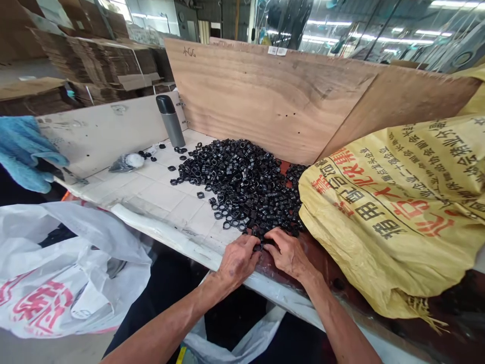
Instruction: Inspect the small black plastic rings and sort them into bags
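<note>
Head view: live at the near table edge, both hands down in it.
Left hand (239, 260): fingers curled over the black plastic rings (238, 187), touching them; grip can't be told.
Right hand (290, 254): fingers bent and slightly spread, on the same rings, just beside the left; grip can't be told.
Rings: heaped mid-frame on the pale tiled tabletop (151, 199), a few strays to the left.
Lower left: white plastic bag (64, 273) below the edge.
Right: yellow printed sack (394, 217) pressed against the heap.
Far: plywood board (265, 96) behind the rings; steel flask (170, 121) standing upper left; blue cloth (26, 151) at the left edge.

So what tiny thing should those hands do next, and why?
Probably pinch up the black ring lying between the left hand and right hand, because both rest at the edge of the pile of black rings and that ring sits closest.
</note>
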Demonstrator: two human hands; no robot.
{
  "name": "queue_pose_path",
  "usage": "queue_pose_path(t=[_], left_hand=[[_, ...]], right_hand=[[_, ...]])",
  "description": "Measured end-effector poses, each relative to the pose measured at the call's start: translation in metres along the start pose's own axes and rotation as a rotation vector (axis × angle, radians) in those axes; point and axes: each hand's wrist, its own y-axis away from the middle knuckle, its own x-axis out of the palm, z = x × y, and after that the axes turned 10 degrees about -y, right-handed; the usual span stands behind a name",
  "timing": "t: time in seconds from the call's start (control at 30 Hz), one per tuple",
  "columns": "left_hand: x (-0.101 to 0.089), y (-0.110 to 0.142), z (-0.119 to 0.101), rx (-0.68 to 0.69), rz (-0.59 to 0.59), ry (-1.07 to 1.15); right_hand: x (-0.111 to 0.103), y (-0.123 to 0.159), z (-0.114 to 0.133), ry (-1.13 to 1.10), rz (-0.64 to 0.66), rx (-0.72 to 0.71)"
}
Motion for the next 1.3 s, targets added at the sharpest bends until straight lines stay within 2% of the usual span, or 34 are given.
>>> queue_pose_path(t=[0.1, 0.23, 0.4, 0.5, 0.57, 0.77, 1.07, 1.3], left_hand=[[-0.005, -0.001, -0.003, -0.026, -0.017, 0.049], [-0.018, -0.005, -0.004, -0.161, -0.053, 0.379], [-0.028, -0.008, -0.002, -0.303, 0.090, 0.891], [-0.030, -0.009, -0.003, -0.338, 0.159, 1.038], [-0.031, -0.009, -0.003, -0.341, 0.176, 1.062], [-0.034, -0.012, -0.005, -0.370, 0.142, 1.065], [-0.029, -0.012, -0.003, -0.353, 0.096, 1.060], [-0.026, -0.010, -0.002, -0.312, 0.095, 1.054]], right_hand=[[-0.001, -0.001, 0.002, -0.119, -0.093, 0.036], [-0.004, -0.005, 0.008, -0.300, -0.167, 0.030], [-0.001, -0.004, 0.012, -0.470, -0.117, 0.096], [0.003, -0.002, 0.011, -0.594, -0.137, 0.219], [0.004, -0.003, 0.011, -0.598, -0.147, 0.220], [-0.002, -0.006, 0.015, -0.484, -0.117, 0.083], [0.007, -0.005, 0.013, -0.516, -0.187, 0.186], [0.012, -0.005, 0.010, -0.342, -0.190, 0.033]])
